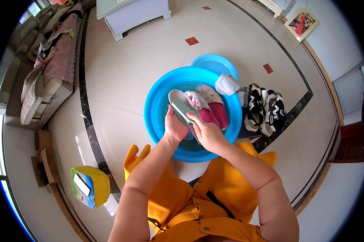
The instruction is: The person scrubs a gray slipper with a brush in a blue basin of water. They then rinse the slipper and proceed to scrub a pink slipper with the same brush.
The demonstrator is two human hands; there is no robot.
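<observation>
Frame centre: fingers of our left hand (176,125) grasp grey slipper (175,95), those of right hand (209,132) green brush (182,109); if wet, grip might slip, dropping either into tub (150,111).

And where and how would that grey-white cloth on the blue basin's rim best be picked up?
Probably by its bunched top, pinched from above with the right hand once free: the grey-white cloth looks soft and crumpled, sits over the far-right rim of the blue basin, and has black-and-white sneakers close by on the right.
</observation>
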